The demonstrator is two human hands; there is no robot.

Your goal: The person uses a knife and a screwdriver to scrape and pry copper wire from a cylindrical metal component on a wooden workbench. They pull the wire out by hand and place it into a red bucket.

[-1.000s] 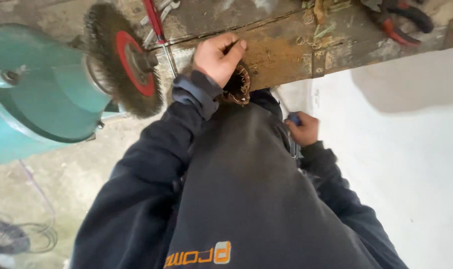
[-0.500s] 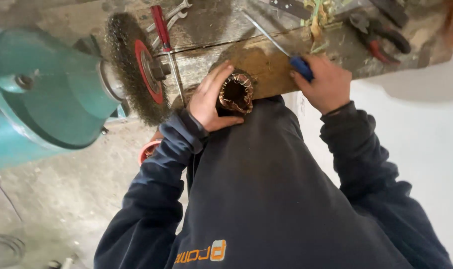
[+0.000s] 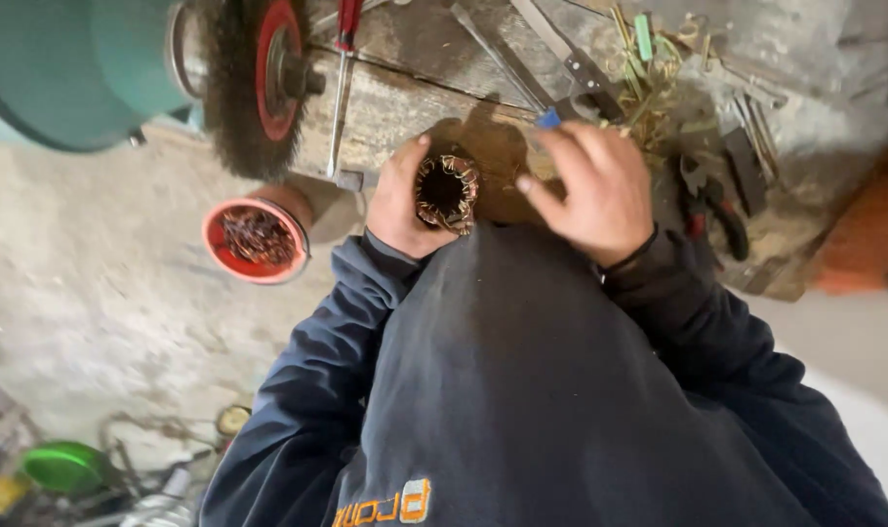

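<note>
The copper-wound coil, braced against the bench edge in the closed left hand, now has the right hand brought beside it, fingers half-curled around a blue-handled tool, no longer raised farther along the bench.

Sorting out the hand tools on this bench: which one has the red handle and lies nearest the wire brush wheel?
The red-handled screwdriver, lying just right of the wire brush wheel. The pliers, red-gripped too, sit far right, beyond the right hand.

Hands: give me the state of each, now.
Left hand: closed around the copper-wound stator.
Right hand: closed on a blue-handled tool.
</note>
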